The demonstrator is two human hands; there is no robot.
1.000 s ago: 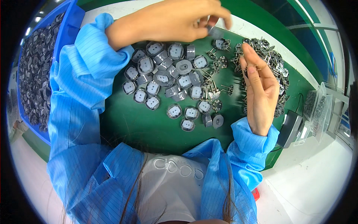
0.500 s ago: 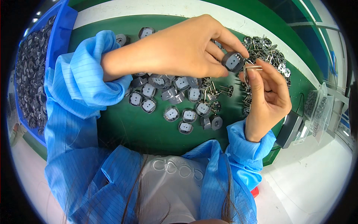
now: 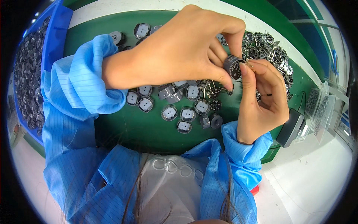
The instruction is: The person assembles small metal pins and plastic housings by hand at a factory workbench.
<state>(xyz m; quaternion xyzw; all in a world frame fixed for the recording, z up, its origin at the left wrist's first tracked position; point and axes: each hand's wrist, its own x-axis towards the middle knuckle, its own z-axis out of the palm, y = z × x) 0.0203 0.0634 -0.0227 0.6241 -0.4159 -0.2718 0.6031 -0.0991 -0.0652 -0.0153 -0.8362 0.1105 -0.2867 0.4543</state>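
Note:
My left hand (image 3: 182, 48) reaches across the green table, index finger and thumb closed round a small round dark housing (image 3: 231, 64). A dark circuit board with metal pins appears to lie against the open face of that housing; how deep it sits I cannot tell. Thumb and fingertips of my right hand (image 3: 266, 100) pinch at the housing's right edge, where a thin pin shows between them. Most of the board is hidden by the fingers. Below the hands lie several loose housings with pale grey faces (image 3: 188, 114) and a few pinned boards (image 3: 215, 104).
A heap of small circuit boards with pins (image 3: 268, 48) lies behind my right hand. At the left stands a blue bin (image 3: 56, 37) filled with dark housings. On the right are a black box (image 3: 290, 128) and a clear plastic container (image 3: 322, 112) of small parts.
My hands have come together. The pinned board in my right hand has moved left onto the housing's face, covering its pale grey inside.

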